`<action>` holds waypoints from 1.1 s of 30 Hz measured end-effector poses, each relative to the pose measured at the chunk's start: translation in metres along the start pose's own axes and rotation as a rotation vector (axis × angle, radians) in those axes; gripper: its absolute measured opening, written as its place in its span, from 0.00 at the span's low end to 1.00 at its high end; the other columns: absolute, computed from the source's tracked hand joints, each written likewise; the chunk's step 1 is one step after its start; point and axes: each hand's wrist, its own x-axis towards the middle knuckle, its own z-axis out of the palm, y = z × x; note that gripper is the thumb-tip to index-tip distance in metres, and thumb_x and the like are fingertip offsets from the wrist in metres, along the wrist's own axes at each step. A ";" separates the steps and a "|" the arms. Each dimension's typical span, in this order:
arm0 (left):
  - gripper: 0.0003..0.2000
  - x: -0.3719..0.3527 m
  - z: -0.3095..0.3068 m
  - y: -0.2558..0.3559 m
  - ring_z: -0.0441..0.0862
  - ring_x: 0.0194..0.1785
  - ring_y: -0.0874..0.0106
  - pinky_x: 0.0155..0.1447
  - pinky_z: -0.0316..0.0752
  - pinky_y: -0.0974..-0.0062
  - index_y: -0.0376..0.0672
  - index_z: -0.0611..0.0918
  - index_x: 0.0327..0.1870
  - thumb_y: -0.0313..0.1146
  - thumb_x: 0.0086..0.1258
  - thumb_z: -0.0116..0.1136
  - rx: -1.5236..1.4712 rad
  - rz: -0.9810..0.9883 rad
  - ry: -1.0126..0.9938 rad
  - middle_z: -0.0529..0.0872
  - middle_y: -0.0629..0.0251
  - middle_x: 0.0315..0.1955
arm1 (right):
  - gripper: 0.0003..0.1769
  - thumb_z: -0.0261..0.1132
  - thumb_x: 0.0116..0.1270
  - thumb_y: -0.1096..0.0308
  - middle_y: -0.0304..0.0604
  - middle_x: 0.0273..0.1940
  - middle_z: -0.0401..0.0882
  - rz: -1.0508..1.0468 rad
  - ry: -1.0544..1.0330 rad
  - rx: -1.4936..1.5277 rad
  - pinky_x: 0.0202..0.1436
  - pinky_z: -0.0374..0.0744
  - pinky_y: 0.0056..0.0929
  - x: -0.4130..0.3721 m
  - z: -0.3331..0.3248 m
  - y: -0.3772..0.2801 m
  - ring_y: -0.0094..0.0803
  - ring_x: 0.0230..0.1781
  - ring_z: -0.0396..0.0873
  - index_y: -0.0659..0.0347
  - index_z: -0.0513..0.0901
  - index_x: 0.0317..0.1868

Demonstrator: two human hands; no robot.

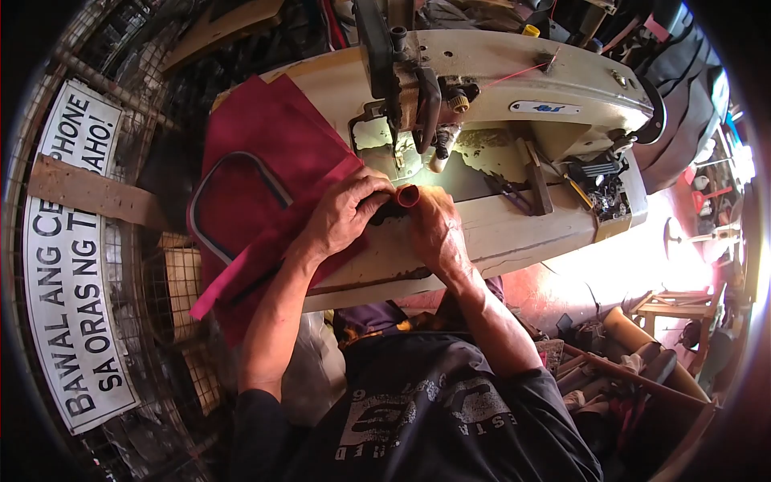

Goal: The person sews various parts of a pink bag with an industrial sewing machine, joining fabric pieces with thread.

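Note:
Both my hands are just in front of the sewing machine's needle area (396,157). My left hand (347,210) is closed with thumb and fingers pinched at the edge of the dark red fabric (273,120). My right hand (438,229) is closed around a curled piece of the same red material (408,195), its round end showing between the hands. The fabric spreads left over the machine bed and hangs off its front edge. On it lies a dark strap with pale edging (233,161), bent in a loop.
The cream sewing machine (490,72) spans the back, red thread (514,76) on top. Right of the needle lie pliers or snips (512,195), a bar (534,178) and a tray of small parts (614,201). Wire mesh with a lettered sign (72,265) stands left.

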 end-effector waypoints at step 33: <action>0.25 -0.009 0.025 0.024 0.79 0.60 0.55 0.68 0.72 0.58 0.39 0.78 0.61 0.26 0.62 0.70 0.568 -0.026 -0.046 0.80 0.57 0.55 | 0.11 0.69 0.74 0.69 0.43 0.38 0.88 0.636 -0.074 0.712 0.43 0.86 0.24 0.005 -0.055 0.014 0.23 0.35 0.87 0.70 0.84 0.49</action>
